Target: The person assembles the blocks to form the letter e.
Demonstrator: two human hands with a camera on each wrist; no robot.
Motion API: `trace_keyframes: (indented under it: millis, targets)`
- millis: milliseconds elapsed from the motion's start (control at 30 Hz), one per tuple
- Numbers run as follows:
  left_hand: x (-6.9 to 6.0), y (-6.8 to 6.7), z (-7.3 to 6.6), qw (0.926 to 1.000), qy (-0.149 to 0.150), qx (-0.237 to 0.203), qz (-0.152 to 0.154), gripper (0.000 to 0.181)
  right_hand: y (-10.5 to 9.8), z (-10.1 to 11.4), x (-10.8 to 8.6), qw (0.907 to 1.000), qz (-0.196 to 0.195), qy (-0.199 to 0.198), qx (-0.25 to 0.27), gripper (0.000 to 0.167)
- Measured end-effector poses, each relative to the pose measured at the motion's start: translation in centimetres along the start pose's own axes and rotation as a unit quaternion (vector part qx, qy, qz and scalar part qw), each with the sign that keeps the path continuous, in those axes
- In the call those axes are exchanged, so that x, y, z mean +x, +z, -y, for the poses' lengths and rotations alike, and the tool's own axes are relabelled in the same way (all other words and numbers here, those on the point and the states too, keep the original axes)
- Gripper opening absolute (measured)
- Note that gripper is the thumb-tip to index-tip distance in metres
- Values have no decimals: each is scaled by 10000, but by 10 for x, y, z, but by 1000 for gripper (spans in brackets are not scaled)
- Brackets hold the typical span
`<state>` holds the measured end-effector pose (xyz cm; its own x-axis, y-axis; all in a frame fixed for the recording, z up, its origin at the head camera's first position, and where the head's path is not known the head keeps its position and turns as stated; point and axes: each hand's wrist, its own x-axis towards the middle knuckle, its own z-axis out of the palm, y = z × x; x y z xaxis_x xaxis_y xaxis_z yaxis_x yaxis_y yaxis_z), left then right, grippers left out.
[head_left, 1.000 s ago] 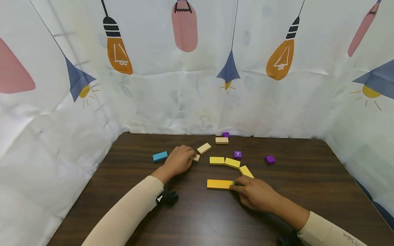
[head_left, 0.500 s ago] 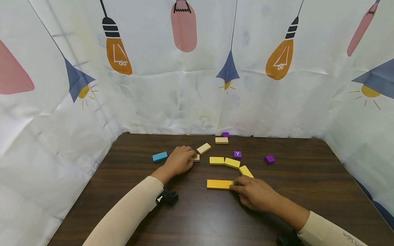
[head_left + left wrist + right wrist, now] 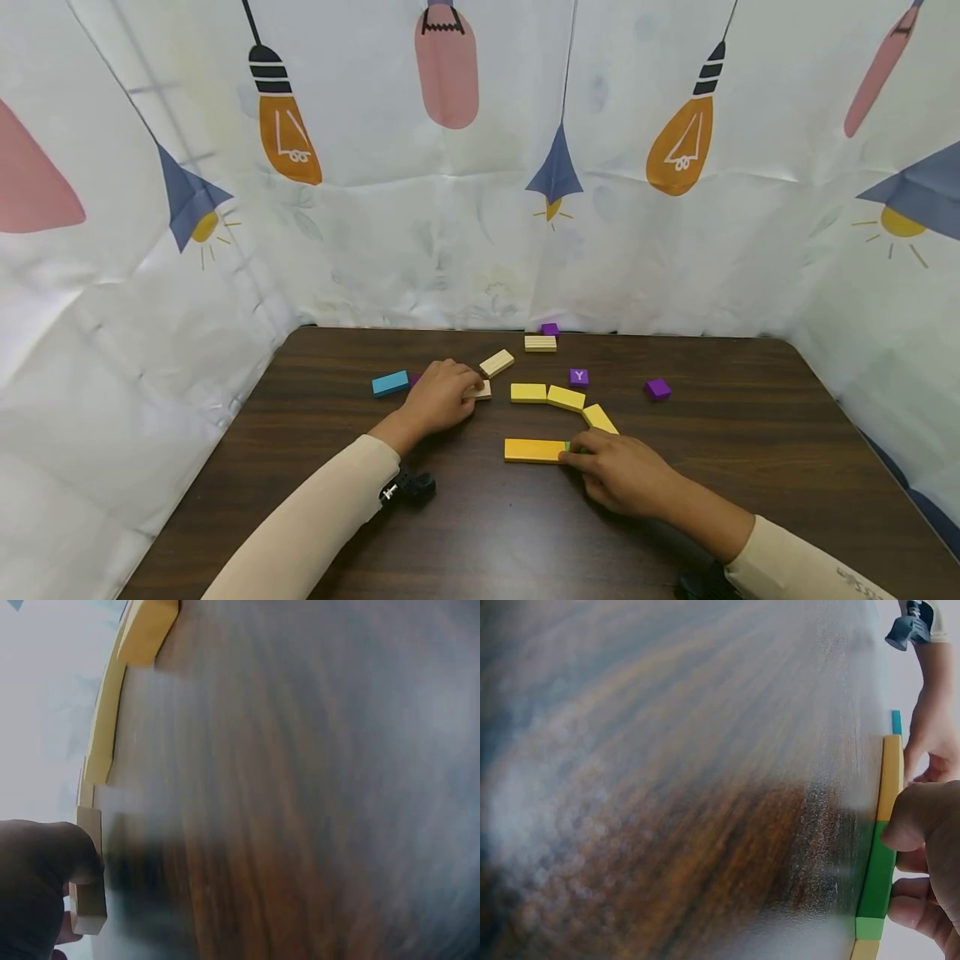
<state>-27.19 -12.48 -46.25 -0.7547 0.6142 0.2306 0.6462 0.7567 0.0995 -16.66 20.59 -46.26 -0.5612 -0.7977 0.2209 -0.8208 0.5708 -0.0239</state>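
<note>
My left hand (image 3: 438, 396) pinches a pale wooden block (image 3: 88, 900) between thumb and fingers, low over or on the table. Just past it lies another pale block (image 3: 497, 362). On the near side, my right hand (image 3: 626, 473) grips a green block (image 3: 877, 874), which the fingers mostly hide in the head view. The green block's left end meets an orange-yellow block (image 3: 531, 451). Beyond these, yellow blocks (image 3: 528, 392) make a curved row, whose right end (image 3: 600, 418) comes down to the right hand's fingers.
A blue block (image 3: 390, 383) lies left of the left hand, with a purple piece (image 3: 415, 379) partly hidden behind that hand. Farther back are a ribbed pale block (image 3: 540, 343), a purple block (image 3: 550, 329) and one marked Y (image 3: 578, 377). Another purple block (image 3: 657, 389) lies right.
My left hand has shifted slightly to the right with the pale block, and a purple piece now shows beside the blue block. My right hand has stayed still.
</note>
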Motion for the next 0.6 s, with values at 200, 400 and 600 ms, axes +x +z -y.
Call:
trace_keyframes:
  millis: [200, 400, 600]
  targets:
    - [-1, -4, -13, 9994, -172, -245, 155, 20, 0, -1, 0, 10000, -3, -11, 14, 38]
    - [1, -3, -20, 9982, -329, -426, 275, 21, 0, 0, 0, 10000, -11, 12, 21, 37]
    - [3, -2, -26, 9971, -414, -532, 361, 22, 0, 0, 0, 10000, 30, 32, 36, 38]
